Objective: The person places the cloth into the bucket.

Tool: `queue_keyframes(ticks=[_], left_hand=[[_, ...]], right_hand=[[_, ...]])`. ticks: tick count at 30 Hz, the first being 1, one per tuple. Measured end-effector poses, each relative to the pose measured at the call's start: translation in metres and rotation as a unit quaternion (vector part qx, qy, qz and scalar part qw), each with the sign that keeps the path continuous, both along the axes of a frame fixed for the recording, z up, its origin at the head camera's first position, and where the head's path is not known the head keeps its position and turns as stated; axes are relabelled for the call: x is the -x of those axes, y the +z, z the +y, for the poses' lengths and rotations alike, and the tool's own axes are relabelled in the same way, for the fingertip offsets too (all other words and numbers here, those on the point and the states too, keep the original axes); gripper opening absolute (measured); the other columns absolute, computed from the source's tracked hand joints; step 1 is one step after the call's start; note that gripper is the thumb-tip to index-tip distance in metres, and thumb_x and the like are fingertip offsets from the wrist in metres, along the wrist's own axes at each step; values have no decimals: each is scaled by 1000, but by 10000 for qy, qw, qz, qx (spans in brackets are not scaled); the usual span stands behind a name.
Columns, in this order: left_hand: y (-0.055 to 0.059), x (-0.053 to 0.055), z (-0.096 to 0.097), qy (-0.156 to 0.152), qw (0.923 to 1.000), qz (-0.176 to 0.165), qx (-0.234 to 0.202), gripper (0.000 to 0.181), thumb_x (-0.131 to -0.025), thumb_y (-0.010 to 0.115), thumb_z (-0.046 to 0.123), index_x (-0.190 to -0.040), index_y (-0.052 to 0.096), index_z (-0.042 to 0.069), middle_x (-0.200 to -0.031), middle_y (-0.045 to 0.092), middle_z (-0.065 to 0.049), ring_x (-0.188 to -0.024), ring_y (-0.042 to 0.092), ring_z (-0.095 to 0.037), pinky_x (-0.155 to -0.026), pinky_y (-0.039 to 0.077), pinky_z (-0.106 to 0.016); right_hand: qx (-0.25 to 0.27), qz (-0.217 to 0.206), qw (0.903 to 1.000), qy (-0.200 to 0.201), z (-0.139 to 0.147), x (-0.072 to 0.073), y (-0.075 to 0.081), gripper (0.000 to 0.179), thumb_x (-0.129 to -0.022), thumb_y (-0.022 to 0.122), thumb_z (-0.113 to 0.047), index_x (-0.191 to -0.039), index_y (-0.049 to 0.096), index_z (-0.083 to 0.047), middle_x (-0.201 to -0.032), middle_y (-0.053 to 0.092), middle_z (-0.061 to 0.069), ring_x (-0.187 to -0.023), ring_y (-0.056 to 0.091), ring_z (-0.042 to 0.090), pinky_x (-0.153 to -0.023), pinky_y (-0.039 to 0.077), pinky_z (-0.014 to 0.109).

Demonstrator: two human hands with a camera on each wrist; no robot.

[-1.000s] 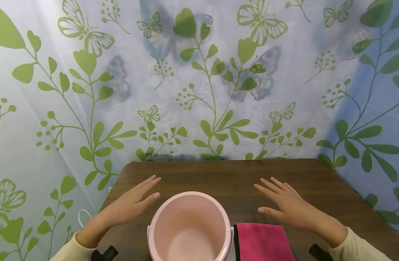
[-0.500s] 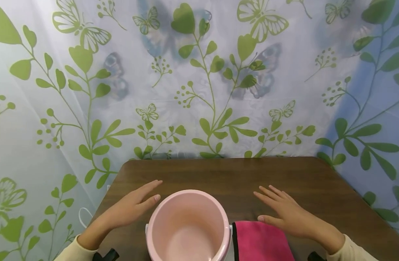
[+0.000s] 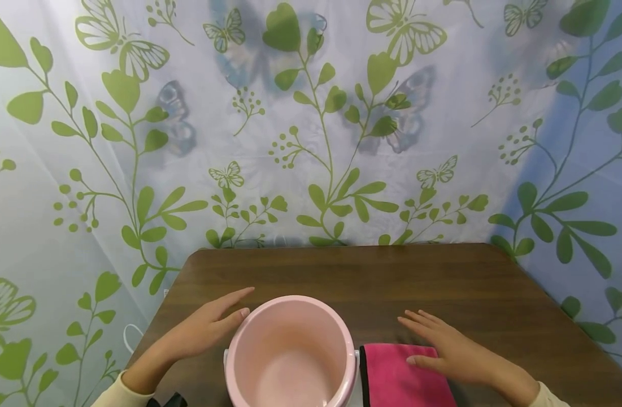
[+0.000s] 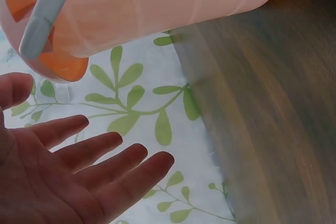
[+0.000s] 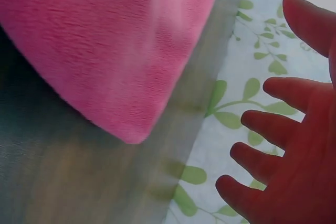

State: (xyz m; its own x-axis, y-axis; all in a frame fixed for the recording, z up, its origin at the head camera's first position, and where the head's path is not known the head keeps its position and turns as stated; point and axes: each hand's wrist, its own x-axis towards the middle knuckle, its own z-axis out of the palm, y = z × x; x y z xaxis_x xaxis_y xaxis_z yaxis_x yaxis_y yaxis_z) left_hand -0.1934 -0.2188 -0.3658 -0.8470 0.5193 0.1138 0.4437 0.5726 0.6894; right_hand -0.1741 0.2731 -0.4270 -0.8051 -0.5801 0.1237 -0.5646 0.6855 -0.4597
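A pink bucket (image 3: 287, 325) stands on the table (image 3: 341, 268), nearer the left edge than the right; the bottom of the head view cuts off its near side. Its pale handle (image 4: 51, 11) slants across the left wrist view, the upper end out of frame. Just beside the bucket, toward the table's right edge, lies a bright pink cloth (image 3: 399, 381), also cut off below. A pale strip (image 3: 359, 393) between them is mostly hidden and hard to make out.

The left hand (image 3: 204, 329) is between the bucket and the table's left edge, fingers released and extended; the left wrist view shows it apart from the bucket. The right hand (image 3: 453, 351) is above the cloth's far right corner, fingers likewise released. A black object (image 3: 174, 401) near the left sleeve (image 3: 121, 393) is barely in frame. Beyond the table's far edge hangs a leaf-print curtain (image 3: 300, 141).
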Motion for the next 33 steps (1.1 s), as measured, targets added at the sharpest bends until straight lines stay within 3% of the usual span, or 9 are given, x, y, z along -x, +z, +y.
queue_keyframes(ticks=[7, 9, 14, 16, 20, 23, 25, 28, 33], left_hand=[[-8, 0, 3, 0, 9989, -427, -195, 53, -109, 48, 34, -154, 41, 7, -155, 43, -15, -140, 41, -37, -107, 39, -58], [-10, -1, 3, -56, 9977, -584, -330, 53, -109, 48, 32, -154, 40, 5, -154, 44, -17, -133, 49, -37, -103, 45, -50], [-15, -3, 7, -179, 9937, -914, -625, 54, -109, 48, 30, -153, 40, 1, -153, 45, -18, -132, 49, -35, -97, 47, -27], [-18, -4, 9, -230, 9926, -964, -709, 53, -109, 47, 30, -153, 40, -1, -154, 43, -18, -139, 42, -35, -99, 44, -23], [-24, -5, 11, -349, 9888, -1128, -915, 51, -111, 44, 28, -152, 41, -1, -152, 46, -18, -136, 45, -32, -97, 46, -24], [-27, -5, 11, -416, 9868, -1199, -1010, 48, -111, 43, 27, -151, 44, 1, -149, 49, -16, -131, 49, -25, -95, 48, -26], [-28, -4, 11, -453, 9866, -1169, -1043, 46, -111, 43, 27, -150, 45, 3, -147, 51, -15, -129, 51, -22, -95, 48, -25], [-29, -4, 11, -527, 9841, -1236, -1162, 44, -111, 42, 25, -149, 47, 4, -144, 54, -15, -122, 56, -20, -92, 50, -27], [-29, -4, 12, -630, 9803, -1337, -1308, 42, -112, 38, 23, -148, 48, 3, -139, 58, -15, -114, 61, -20, -89, 51, -28]], right_hand=[[66, -447, 9990, -23, 5, -6, -14, 74, -92, 73, -45, -148, 49, -3, -149, 44, 28, -134, 33, 61, -92, 36, 78], [68, -512, 9987, -27, 7, -8, -18, 75, -91, 74, -45, -148, 49, -3, -149, 44, 28, -134, 32, 61, -92, 36, 78], [-72, -216, 9997, 89, 13, -12, -30, 80, -85, 79, -48, -147, 51, -6, -147, 47, 28, -132, 36, 60, -89, 40, 77], [-137, -150, 9998, 88, 16, -14, -34, 84, -82, 81, -52, -147, 51, -8, -147, 48, 26, -132, 37, 59, -88, 41, 76], [-261, -156, 9995, 67, 19, -17, -39, 89, -78, 81, -57, -149, 50, -12, -149, 48, 21, -132, 38, 55, -91, 44, 70], [-176, -507, 9985, 69, 20, -19, -40, 89, -78, 83, -54, -151, 49, -16, -152, 45, 20, -134, 35, 55, -91, 47, 66], [104, -1256, 9920, -66, 20, -20, -40, 89, -78, 85, -48, -152, 47, -19, -155, 40, 19, -136, 30, 57, -89, 49, 66], [294, -1918, 9807, -252, 19, -21, -40, 92, -76, 86, -45, -154, 44, -21, -158, 34, 20, -138, 25, 58, -86, 50, 66], [365, -2138, 9755, -368, 18, -24, -43, 100, -73, 89, -47, -156, 40, -21, -159, 31, 20, -139, 23, 57, -84, 54, 60]])
